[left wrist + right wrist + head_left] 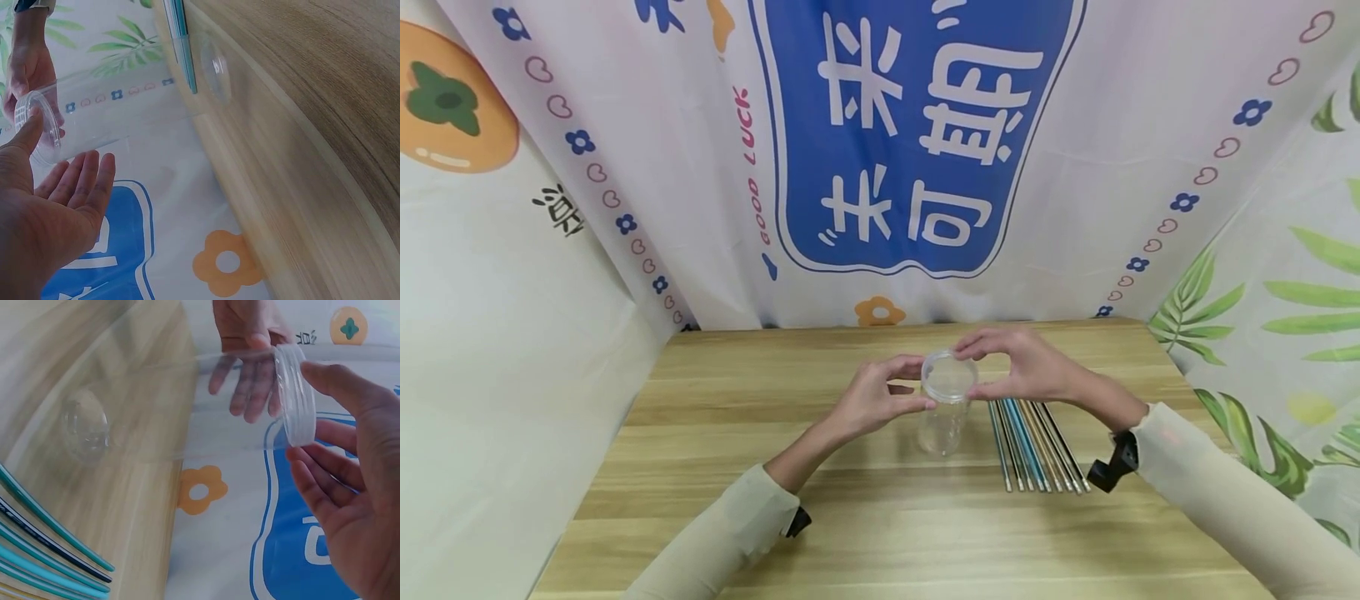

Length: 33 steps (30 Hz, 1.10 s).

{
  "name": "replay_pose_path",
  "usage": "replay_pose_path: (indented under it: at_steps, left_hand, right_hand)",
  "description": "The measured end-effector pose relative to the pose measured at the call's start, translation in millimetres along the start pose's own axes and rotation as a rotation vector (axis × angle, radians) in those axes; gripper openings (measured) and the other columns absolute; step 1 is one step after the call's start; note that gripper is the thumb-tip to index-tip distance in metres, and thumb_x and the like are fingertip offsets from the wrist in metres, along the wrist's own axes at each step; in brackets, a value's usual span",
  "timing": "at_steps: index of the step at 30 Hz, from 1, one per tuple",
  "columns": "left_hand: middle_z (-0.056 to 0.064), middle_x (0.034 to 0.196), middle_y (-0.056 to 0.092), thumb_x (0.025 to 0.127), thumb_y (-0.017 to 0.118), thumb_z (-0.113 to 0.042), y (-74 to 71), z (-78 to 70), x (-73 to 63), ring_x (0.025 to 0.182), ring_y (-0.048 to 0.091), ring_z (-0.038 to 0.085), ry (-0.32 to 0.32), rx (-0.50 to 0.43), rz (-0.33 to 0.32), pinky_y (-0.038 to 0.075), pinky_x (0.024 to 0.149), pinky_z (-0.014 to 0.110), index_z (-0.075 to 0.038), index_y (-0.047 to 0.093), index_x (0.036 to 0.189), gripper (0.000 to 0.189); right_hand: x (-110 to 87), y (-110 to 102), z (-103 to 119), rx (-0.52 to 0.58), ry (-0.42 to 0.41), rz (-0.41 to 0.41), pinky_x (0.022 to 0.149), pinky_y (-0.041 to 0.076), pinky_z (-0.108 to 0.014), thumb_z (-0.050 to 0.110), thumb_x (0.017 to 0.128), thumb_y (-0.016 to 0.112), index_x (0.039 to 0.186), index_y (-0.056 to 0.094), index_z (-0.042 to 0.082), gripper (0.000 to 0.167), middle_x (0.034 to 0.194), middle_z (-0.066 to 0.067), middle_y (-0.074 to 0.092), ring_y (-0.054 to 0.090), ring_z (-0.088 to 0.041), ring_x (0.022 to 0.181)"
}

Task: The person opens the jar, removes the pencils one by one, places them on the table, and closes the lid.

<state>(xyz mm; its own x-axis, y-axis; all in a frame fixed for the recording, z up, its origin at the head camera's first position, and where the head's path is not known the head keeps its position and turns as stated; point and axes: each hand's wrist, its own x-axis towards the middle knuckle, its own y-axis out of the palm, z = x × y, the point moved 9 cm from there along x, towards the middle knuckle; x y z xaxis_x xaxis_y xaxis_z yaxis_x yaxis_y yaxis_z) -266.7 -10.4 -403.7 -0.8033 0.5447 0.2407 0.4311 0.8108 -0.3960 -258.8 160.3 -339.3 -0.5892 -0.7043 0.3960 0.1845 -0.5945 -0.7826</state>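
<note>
A tall clear plastic jar (942,433) stands upright on the wooden table, with a translucent screw lid (296,394) on its mouth. From the left, my left hand (880,393) holds the jar near the top, its thumb at the rim and its fingers along the far side. My right hand (1022,367) grips the lid's edge between thumb and fingertips, as the right wrist view shows closely. Beside the jar, to the right, lies a row of pencils (1037,446) in blue, black and tan with silvery ends.
The wooden table (715,467) reaches back to a hanging printed cloth (722,292) with a blue panel. More cloth hangs at the left and right sides. Each wrist wears a small black camera (1116,461).
</note>
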Motion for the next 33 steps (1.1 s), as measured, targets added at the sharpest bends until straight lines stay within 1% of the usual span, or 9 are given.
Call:
replay_pose_path:
  at_steps: [3, 7, 10, 13, 18, 20, 23, 28, 33]
  left_hand:
    - [0.019, 0.133, 0.072, 0.086, 0.090, -0.010, 0.5, -0.2, -0.9, 0.118, 0.072, 0.034, 0.002, 0.004, -0.002, 0.065, 0.097, 0.041, 0.004, 0.064, 0.139, 0.060]
    - [0.019, 0.133, 0.072, 0.086, 0.090, -0.010, 0.6, -0.4, -1.4, 0.117, 0.073, 0.034, 0.004, 0.011, -0.005, 0.065, 0.097, 0.044, 0.003, 0.065, 0.138, 0.060]
    - [0.018, 0.134, 0.071, 0.086, 0.090, -0.010, 0.8, -0.7, -1.4, 0.118, 0.073, 0.033, 0.007, 0.016, -0.006, 0.065, 0.096, 0.044, 0.001, 0.065, 0.138, 0.059]
    - [0.020, 0.134, 0.071, 0.086, 0.090, -0.010, 1.0, -1.0, -1.1, 0.118, 0.072, 0.034, 0.012, 0.011, -0.004, 0.065, 0.097, 0.045, 0.001, 0.065, 0.138, 0.058]
    - [0.020, 0.132, 0.072, 0.086, 0.090, -0.010, 0.3, -1.4, -1.4, 0.117, 0.073, 0.034, 0.014, 0.010, -0.006, 0.065, 0.096, 0.044, 0.002, 0.065, 0.138, 0.058]
    - [0.018, 0.132, 0.072, 0.086, 0.090, -0.010, -0.1, -1.5, -1.5, 0.116, 0.073, 0.033, 0.012, 0.012, -0.007, 0.065, 0.096, 0.044, 0.001, 0.065, 0.138, 0.058]
    - [0.018, 0.132, 0.072, 0.086, 0.090, -0.010, -0.5, -1.4, -1.5, 0.116, 0.073, 0.033, 0.009, 0.014, -0.008, 0.065, 0.096, 0.043, 0.001, 0.066, 0.138, 0.058]
    - [0.019, 0.133, 0.072, 0.086, 0.090, -0.011, -0.3, -0.8, -0.9, 0.117, 0.073, 0.033, 0.006, 0.011, -0.001, 0.065, 0.096, 0.044, 0.001, 0.066, 0.138, 0.059]
    - [0.019, 0.133, 0.071, 0.086, 0.090, -0.011, -0.4, -1.1, -1.3, 0.117, 0.073, 0.034, 0.006, 0.007, 0.002, 0.065, 0.096, 0.043, 0.003, 0.065, 0.138, 0.059]
  right_hand:
    - [-1.9, -0.5, 4.2, -0.029, -0.028, -0.065, 0.082, 0.068, -0.035, 0.021, 0.075, 0.098, 0.110, 0.079, 0.003, 0.044, 0.117, -0.007, 0.077, 0.073, -0.023, 0.104]
    - [-4.7, -0.7, 8.7, -0.057, -0.043, -0.131, 0.077, 0.067, -0.032, 0.023, 0.071, 0.100, 0.108, 0.077, 0.005, 0.047, 0.110, -0.005, 0.076, 0.072, -0.019, 0.092]
    - [-5.7, 0.0, 11.2, -0.080, -0.040, -0.141, 0.077, 0.067, -0.035, 0.026, 0.071, 0.101, 0.108, 0.075, 0.006, 0.049, 0.108, -0.004, 0.076, 0.072, -0.019, 0.091]
    - [-4.8, 0.1, 12.0, -0.080, -0.025, -0.121, 0.080, 0.067, -0.036, 0.028, 0.074, 0.099, 0.115, 0.073, 0.004, 0.055, 0.112, -0.006, 0.075, 0.072, -0.021, 0.096]
    - [-0.6, -2.1, 8.2, 0.010, 0.004, -0.018, 0.090, 0.066, -0.039, 0.023, 0.082, 0.093, 0.135, 0.066, 0.002, 0.063, 0.134, -0.014, 0.069, 0.068, -0.029, 0.117]
    - [1.8, -1.7, 4.8, 0.057, 0.012, 0.049, 0.095, 0.065, -0.042, 0.020, 0.085, 0.090, 0.141, 0.063, 0.003, 0.064, 0.143, -0.016, 0.065, 0.064, -0.032, 0.125]
    - [5.0, 0.6, -0.6, 0.128, 0.027, 0.156, 0.103, 0.062, -0.047, 0.018, 0.089, 0.085, 0.146, 0.061, 0.005, 0.064, 0.151, -0.015, 0.060, 0.059, -0.033, 0.135]
    - [8.4, 5.6, -9.3, 0.206, 0.030, 0.277, 0.111, 0.056, -0.053, 0.016, 0.093, 0.080, 0.146, 0.062, 0.005, 0.058, 0.155, -0.012, 0.058, 0.052, -0.037, 0.143]
    - [11.0, 7.7, -12.1, 0.206, 0.037, 0.309, 0.112, 0.054, -0.056, 0.019, 0.093, 0.080, 0.144, 0.064, 0.004, 0.055, 0.153, -0.011, 0.060, 0.052, -0.039, 0.143]
